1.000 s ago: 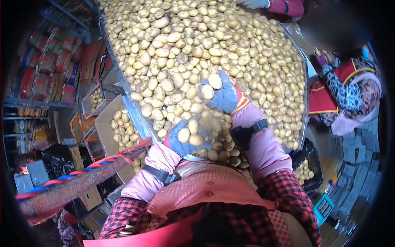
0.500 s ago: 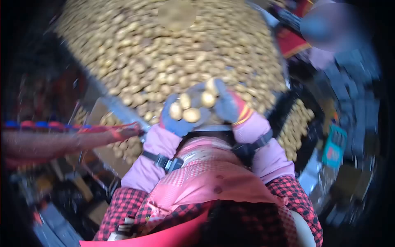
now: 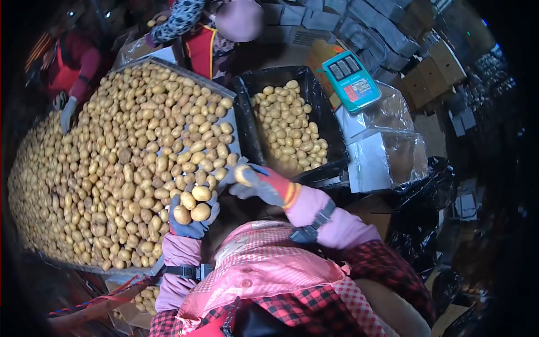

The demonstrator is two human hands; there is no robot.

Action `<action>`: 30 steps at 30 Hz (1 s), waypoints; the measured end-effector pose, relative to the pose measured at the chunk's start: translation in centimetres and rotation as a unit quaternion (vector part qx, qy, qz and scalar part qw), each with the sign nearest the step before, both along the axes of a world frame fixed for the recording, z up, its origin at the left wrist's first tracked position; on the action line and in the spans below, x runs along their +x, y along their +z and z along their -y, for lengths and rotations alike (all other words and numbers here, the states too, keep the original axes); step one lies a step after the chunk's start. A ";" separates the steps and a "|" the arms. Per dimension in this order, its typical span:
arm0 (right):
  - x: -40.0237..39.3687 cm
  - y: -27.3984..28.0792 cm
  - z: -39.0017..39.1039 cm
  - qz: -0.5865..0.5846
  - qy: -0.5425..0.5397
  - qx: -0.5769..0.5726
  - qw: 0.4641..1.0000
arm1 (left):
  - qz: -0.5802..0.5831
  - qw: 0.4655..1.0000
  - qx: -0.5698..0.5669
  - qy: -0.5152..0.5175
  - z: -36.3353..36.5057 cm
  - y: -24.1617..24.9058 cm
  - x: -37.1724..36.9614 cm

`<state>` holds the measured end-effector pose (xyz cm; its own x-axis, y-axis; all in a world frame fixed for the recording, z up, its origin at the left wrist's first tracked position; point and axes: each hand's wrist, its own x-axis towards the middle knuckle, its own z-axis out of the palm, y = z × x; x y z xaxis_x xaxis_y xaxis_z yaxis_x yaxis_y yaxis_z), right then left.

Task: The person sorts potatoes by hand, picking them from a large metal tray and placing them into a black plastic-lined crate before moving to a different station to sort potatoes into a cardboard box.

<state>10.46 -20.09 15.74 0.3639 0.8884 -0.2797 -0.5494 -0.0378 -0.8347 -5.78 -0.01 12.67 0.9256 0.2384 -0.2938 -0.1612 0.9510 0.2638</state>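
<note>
My left hand [image 3: 193,228], in a grey-blue glove, is cupped palm up around several yellow potatoes [image 3: 200,212] at the near edge of a large potato heap [image 3: 129,168]. To its right, my right hand [image 3: 259,186], in a grey glove with a red and yellow cuff, grips one potato [image 3: 243,174] between thumb and fingers. That hand is between the heap and a box lined with black plastic [image 3: 245,106], which holds more potatoes [image 3: 289,132]. Its fingers are partly blurred.
A metal rim [image 3: 185,74] borders the sorting table. Beyond the lined box stands a teal scale [image 3: 351,81] beside plastic-wrapped cartons [image 3: 370,160]. Two people work across the heap; one gloved hand [image 3: 68,115] reaches into it. A pole [image 3: 101,309] wrapped with cords is at lower left.
My view has swung right, bringing the lined box and scale nearer the middle. My right hand has moved away from my left, carrying one potato; my left hand still cups several.
</note>
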 end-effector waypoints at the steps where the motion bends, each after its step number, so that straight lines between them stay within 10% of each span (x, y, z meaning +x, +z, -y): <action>1: 0.6 -0.8 2.8 -0.008 -0.026 -0.021 0.999 | 0.015 0.998 -0.026 -0.052 0.1 -0.5 0.9; 13: 2.3 -5.0 19.0 -0.098 -0.255 -0.125 0.954 | -0.036 0.934 0.090 -0.344 7.7 2.8 16.9; 16: 3.3 -4.5 20.8 -0.087 -0.274 -0.139 0.947 | -0.280 0.881 0.170 -0.341 9.6 2.2 17.5; 22: 5.7 -5.3 22.6 -0.116 -0.339 -0.119 0.926 | -0.191 0.895 0.067 -0.397 7.6 -0.1 14.7; 30: 6.9 -3.5 10.9 0.000 -0.166 0.035 0.985 | -0.163 0.902 0.012 -0.401 8.8 3.2 12.1</action>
<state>17.40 -30.98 12.29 0.6381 0.7373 -0.2219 -0.5218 0.2021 -0.8288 6.35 -8.81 15.89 0.6693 -0.4587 -0.5845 0.6645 0.7215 0.1946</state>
